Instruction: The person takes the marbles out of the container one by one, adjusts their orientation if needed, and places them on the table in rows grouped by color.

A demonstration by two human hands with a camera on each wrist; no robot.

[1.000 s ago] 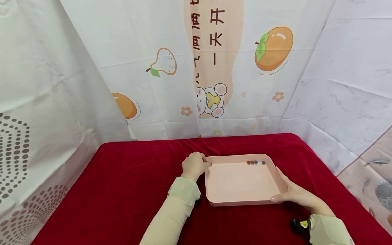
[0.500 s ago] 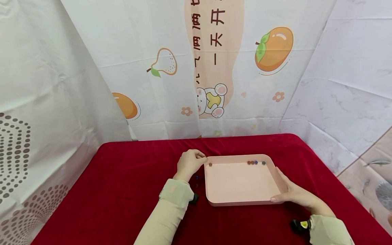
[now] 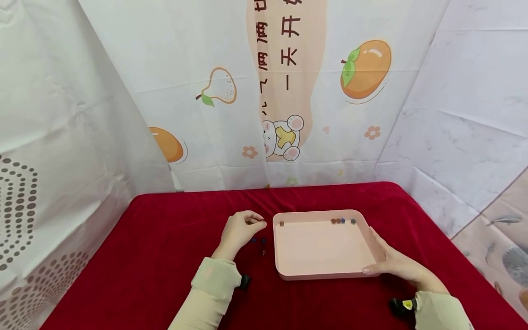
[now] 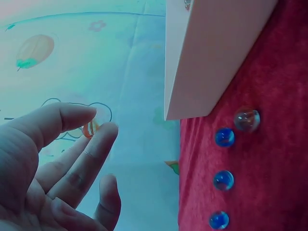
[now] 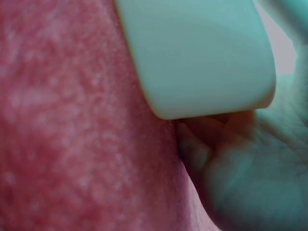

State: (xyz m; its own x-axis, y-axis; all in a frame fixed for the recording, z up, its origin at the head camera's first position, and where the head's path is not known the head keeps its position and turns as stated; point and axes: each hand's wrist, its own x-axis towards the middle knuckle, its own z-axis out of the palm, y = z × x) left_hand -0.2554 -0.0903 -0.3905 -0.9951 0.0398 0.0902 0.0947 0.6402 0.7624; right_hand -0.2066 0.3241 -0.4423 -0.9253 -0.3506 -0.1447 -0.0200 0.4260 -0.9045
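Observation:
My left hand [image 3: 239, 231] is just left of the pink tray [image 3: 317, 250]. Between its thumb and finger it pinches an orange-striped glass marble [image 4: 90, 129], clearest in the left wrist view. Below that hand, several blue marbles [image 4: 224, 180] and a clear reddish marble [image 4: 247, 119] lie on the red cloth beside the tray. One brownish marble [image 3: 282, 224] sits in the tray's far left corner. Along its far wall toward the right are reddish marbles [image 3: 333, 221], a blue one [image 3: 343, 221] and a dark one [image 3: 353, 221]. My right hand [image 3: 392, 262] grips the tray's near right corner, thumb at the front rim.
A red velvet cloth [image 3: 165, 256] covers the table. White printed curtains [image 3: 206, 137] rise behind its far edge and at both sides. Black wrist straps [image 3: 400, 307] show at my cuffs.
My left hand has moved left and toward me from the tray's far left corner, leaving a marble there. Loose marbles on the cloth have come into view. My right hand stays on the tray.

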